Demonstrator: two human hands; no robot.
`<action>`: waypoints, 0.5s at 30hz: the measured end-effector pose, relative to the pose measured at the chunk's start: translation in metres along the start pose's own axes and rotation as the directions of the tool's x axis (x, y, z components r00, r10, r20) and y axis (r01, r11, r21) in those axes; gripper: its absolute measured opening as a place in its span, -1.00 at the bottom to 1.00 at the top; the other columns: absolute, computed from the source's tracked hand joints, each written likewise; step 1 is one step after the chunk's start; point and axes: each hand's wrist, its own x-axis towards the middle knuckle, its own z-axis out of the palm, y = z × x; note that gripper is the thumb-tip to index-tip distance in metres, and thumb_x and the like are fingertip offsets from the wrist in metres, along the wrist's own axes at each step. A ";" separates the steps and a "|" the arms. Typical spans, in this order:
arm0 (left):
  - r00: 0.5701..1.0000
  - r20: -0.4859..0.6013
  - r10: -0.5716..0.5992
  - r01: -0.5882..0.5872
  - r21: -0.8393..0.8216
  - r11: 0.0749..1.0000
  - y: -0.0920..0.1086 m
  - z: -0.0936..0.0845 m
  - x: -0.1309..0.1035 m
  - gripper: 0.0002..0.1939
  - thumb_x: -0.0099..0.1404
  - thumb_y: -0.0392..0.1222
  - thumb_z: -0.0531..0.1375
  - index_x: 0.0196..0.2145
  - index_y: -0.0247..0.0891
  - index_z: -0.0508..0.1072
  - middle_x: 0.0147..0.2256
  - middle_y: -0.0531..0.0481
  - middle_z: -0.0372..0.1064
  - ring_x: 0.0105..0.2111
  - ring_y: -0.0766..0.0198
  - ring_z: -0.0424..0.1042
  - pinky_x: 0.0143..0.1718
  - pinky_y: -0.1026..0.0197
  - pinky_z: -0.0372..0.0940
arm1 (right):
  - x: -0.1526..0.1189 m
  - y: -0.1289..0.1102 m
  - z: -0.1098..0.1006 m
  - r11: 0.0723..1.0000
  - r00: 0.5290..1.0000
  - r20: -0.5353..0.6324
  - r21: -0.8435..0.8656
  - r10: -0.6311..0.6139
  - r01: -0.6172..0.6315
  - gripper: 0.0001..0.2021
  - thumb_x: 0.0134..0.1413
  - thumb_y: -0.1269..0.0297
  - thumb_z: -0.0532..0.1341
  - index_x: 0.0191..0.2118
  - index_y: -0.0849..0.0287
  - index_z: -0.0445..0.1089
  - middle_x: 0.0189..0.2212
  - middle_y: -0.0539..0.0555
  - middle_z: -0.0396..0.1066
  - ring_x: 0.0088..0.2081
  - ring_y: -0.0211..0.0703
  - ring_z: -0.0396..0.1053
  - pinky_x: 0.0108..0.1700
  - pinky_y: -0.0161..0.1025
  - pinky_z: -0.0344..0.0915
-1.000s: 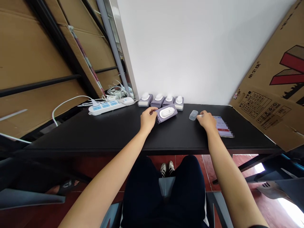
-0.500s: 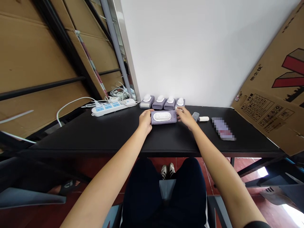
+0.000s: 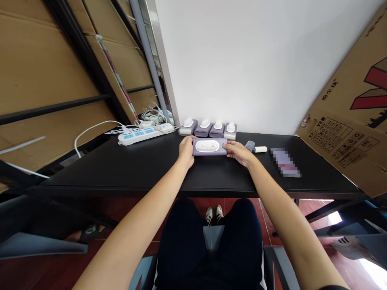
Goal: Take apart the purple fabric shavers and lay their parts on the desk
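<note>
Between my hands is a purple rectangular case with a white oval, studded panel on its upper face. My left hand is closed around the case's left end, thumb toward me. At the right end, my right hand grips the case, with fingertips on its top and edge. The case is level over the black table; whether it touches the tabletop I cannot tell. Just behind it, several similar purple cases with white knobs, one of them a purple case, stand in a row by the wall.
To the right lie a small tool with a grey head and white handle and a blurred phone-like slab. A white power strip with tangled cables sits at the left. A large cardboard box leans on the right side.
My right hand has come down onto the case's right end and now holds it; before, its fingers were raised beside it. The case has hardly moved.
</note>
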 end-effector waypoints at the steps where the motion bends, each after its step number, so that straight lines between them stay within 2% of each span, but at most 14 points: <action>1: 1.000 0.015 0.012 -0.012 0.010 1.000 -0.002 -0.001 0.000 -0.84 0.09 -0.23 0.16 -0.35 -0.26 0.50 -0.40 0.03 0.41 -0.44 0.27 0.39 -0.43 0.27 0.20 | -0.001 -0.001 0.001 1.000 1.000 0.005 0.017 -0.002 0.002 -0.62 -0.07 0.20 0.55 -0.17 0.19 0.46 -0.25 0.02 0.47 -0.28 -0.25 0.37 -0.34 -0.43 0.25; 5: 0.987 0.100 0.124 -0.143 0.219 0.965 -0.009 -0.003 0.001 -0.78 0.27 -0.05 0.20 -0.34 -0.25 0.54 -0.32 -0.04 0.47 -0.31 0.18 0.43 -0.33 0.24 0.23 | -0.005 -0.001 0.003 0.999 1.000 -0.010 0.023 -0.023 0.024 -0.55 -0.14 0.18 0.54 -0.15 0.19 0.44 -0.30 -0.01 0.43 -0.33 -0.28 0.32 -0.43 -0.43 0.16; 8: 0.977 0.135 0.164 -0.202 0.353 0.914 -0.012 -0.002 0.000 -0.65 0.41 0.02 0.13 -0.41 -0.26 0.51 -0.40 -0.04 0.42 -0.35 0.19 0.39 -0.32 0.22 0.18 | -0.007 -0.001 0.003 1.000 0.999 -0.029 -0.010 -0.029 0.029 -0.56 -0.12 0.15 0.50 -0.13 0.20 0.43 -0.33 -0.02 0.39 -0.35 -0.27 0.30 -0.45 -0.43 0.18; 11: 0.982 0.123 0.142 -0.177 0.346 0.922 -0.012 -0.001 -0.001 -0.56 0.49 0.06 0.09 -0.43 -0.27 0.48 -0.48 -0.02 0.35 -0.42 0.21 0.34 -0.35 0.21 0.15 | -0.008 -0.001 0.002 0.997 0.999 -0.020 -0.052 -0.049 0.048 -0.54 -0.12 0.13 0.48 -0.11 0.21 0.42 -0.33 -0.03 0.37 -0.36 -0.28 0.29 -0.47 -0.44 0.21; 15: 0.985 0.112 0.133 -0.164 0.336 0.928 -0.010 0.001 -0.002 -0.55 0.48 0.11 0.16 -0.43 -0.28 0.48 -0.51 0.00 0.34 -0.45 0.24 0.32 -0.37 0.22 0.14 | -0.009 -0.001 0.002 0.993 0.998 -0.031 -0.102 -0.055 0.051 -0.58 -0.08 0.12 0.42 -0.12 0.19 0.39 -0.31 -0.01 0.35 -0.33 -0.24 0.31 -0.52 -0.45 0.26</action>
